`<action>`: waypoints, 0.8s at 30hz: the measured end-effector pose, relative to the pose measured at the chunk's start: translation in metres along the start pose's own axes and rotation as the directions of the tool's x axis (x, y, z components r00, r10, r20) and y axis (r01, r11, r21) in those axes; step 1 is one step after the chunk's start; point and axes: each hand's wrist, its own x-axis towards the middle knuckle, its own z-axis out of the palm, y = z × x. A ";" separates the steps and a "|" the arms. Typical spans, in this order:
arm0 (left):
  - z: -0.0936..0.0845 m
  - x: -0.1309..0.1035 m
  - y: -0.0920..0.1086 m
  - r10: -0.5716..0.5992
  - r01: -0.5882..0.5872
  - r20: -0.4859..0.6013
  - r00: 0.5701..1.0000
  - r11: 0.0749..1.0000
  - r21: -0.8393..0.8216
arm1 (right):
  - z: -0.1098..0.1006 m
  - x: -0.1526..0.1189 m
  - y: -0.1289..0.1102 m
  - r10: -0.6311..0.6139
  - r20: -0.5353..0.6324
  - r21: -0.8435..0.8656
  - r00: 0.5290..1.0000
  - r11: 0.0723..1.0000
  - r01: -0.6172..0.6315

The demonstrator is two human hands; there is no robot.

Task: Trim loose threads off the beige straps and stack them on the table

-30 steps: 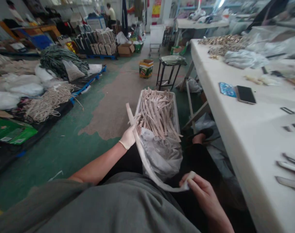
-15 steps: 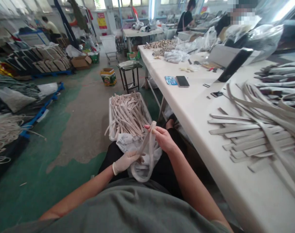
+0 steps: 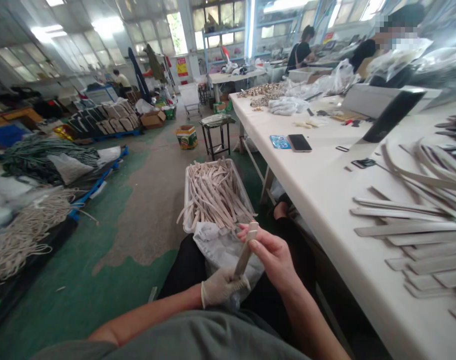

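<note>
Right now a flat, greyish-beige strap (image 3: 243,257), a paler line crossing it near the tip, is slanting upward before a whitish bag (image 3: 218,246). The gloved left hand (image 3: 223,287) is curling round it below; the bare right hand (image 3: 272,251) is pinching it higher, thumb in front. The left fist is hiding the strap's lower part.

- You face glare from ceiling lights (image 3: 107,26) and a bright window (image 3: 177,34).
- Dark shadow fills the space under your white worktable (image 3: 318,185).
- Wide-angle distortion stretches your view's edges; plastic bags (image 3: 447,56) at upper right blur.
</note>
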 end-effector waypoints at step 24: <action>-0.166 0.140 0.075 -0.367 0.182 -0.589 0.720 0.919 -0.349 | -0.092 -0.103 0.044 0.342 -0.490 -0.506 0.802 0.638 -0.580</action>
